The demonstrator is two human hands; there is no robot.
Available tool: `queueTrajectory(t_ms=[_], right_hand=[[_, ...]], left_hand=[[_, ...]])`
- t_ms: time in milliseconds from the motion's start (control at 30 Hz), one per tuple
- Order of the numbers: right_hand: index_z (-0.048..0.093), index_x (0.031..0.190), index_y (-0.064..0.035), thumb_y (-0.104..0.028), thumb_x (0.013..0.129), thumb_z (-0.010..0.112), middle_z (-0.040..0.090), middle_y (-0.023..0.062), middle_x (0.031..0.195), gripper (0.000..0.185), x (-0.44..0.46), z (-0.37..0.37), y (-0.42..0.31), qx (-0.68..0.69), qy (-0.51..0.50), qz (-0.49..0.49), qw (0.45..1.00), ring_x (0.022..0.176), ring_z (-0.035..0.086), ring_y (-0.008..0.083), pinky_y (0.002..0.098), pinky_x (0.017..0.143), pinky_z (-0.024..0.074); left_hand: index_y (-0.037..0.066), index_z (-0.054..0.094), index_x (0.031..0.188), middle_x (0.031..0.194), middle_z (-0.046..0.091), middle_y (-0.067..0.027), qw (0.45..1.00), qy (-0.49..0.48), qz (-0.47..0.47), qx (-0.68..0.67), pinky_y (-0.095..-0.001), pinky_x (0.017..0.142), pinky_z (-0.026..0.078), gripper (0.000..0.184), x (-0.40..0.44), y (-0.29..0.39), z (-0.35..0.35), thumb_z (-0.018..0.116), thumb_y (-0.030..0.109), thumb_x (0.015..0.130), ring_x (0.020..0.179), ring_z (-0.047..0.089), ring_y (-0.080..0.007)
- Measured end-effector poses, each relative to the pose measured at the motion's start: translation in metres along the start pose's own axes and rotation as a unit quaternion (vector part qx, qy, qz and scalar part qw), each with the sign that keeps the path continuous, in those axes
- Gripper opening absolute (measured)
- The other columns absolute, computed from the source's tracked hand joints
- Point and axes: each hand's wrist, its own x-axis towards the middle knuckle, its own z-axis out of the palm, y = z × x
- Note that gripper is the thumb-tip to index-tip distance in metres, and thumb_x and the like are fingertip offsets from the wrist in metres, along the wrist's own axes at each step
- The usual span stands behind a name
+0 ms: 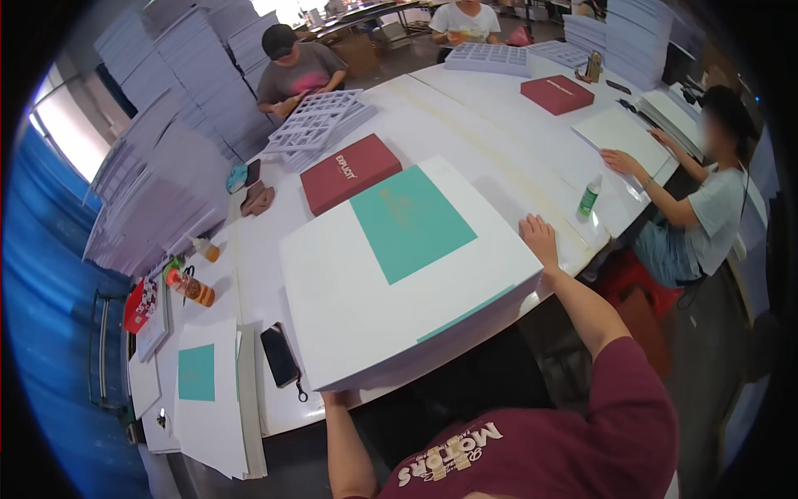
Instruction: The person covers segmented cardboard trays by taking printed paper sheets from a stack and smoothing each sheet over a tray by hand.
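A large white box (pixel 332 299) with a teal panel (pixel 413 220) on its top lies at the front edge of the white table. My left hand (pixel 334 398) is at the box's near left corner, its fingers hidden under or behind the box. At the box's right side is my right hand (pixel 539 235), its fingers showing close together beside the side wall; whether they press on the box is unclear. Just beyond the box lies a dark red box (pixel 349 173) with white lettering. To the left of the white box is a black phone (pixel 280 355) with a strap.
White sheets with a teal patch (pixel 196 373) lie at the left. Bottles (pixel 189 287) stand beyond them. A green bottle (pixel 590 196) stands at the right. Co-workers sit around the table (pixel 465 116). White trays (pixel 312 125) and tall stacks stand farther back.
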Motion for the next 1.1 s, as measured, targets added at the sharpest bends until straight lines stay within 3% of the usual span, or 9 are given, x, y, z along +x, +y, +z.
queueTrajectory(t_ms=[1100], right_hand=[[0.058,0.125,-0.0073,-0.036,0.086,0.064,0.055,0.0141,0.135,0.049,0.002,-0.003,-0.002,-0.008,-0.014,0.007,1.000,0.130,0.046,0.0316,0.0498,0.105,0.0351]], left_hand=[[-0.002,0.057,0.122,0.114,0.065,-0.0110,0.999,-0.042,-0.028,-0.006,-0.0299,0.082,0.054,0.034,0.002,0.006,0.004,0.054,0.023,0.098,0.099,0.065,-0.0193]])
